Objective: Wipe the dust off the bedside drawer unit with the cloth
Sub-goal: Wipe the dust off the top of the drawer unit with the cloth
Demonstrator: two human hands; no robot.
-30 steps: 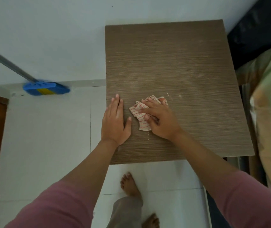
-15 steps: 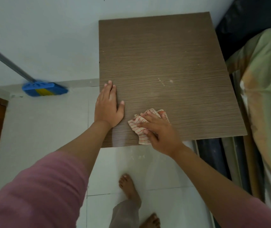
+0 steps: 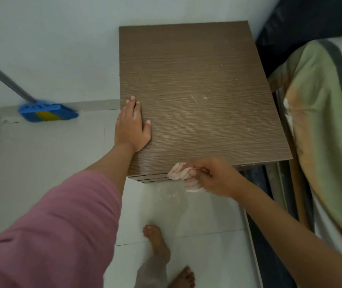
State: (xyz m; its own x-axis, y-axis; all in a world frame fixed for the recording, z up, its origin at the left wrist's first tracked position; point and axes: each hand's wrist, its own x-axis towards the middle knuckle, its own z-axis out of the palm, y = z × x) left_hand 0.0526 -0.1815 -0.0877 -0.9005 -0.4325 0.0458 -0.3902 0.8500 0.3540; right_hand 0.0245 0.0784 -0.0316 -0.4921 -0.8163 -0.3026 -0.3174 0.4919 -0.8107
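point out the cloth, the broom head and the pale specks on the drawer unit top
cloth (image 3: 181, 173), head view, bunched part by the fingers
broom head (image 3: 45, 113), head view, blue and yellow body
pale specks (image 3: 205, 98), head view, largest speck

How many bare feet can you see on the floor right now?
2. One foot is on the tiles below the drawer unit's front edge; the other foot is at the bottom edge, partly cut off.
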